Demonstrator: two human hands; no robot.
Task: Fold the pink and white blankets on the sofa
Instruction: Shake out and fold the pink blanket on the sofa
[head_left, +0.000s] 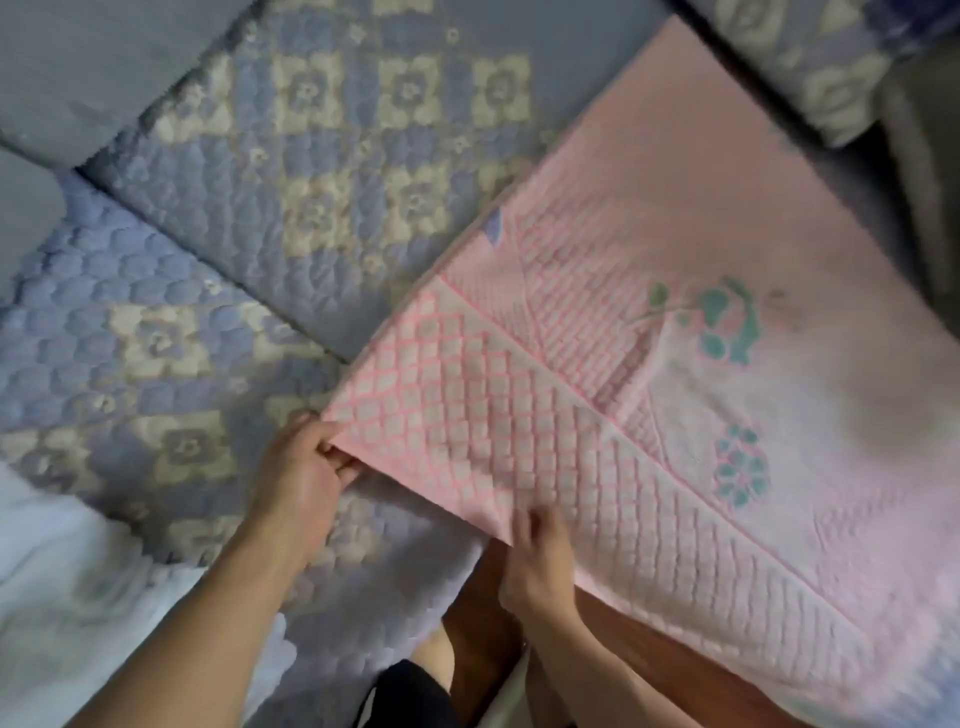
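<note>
Two hands are on the pink blanket (649, 322), which I see lying spread across the right side of the sofa seat, its near edge hanging over the front of the seat. My left hand (306, 467) pinches the blanket's near left corner, fingers curled round the lifted cloth with the thumb on top. My right hand (535, 561) grips the near edge just to the right of that corner, fingers curled onto the checked border; blur hides the fingertips, so I cannot tell how deep the hold is. The corner is raised off the seat between the two hands. The blanket shows a pink-and-white lattice border and teal flower prints (727, 322) further in.

Under it lies the sofa cover (291, 171), quilted blue with pale flower squares. A white blanket (67, 587) lies bunched at the lower left, well apart from the pink one. A brown wooden edge (483, 597) shows below the right hand.
</note>
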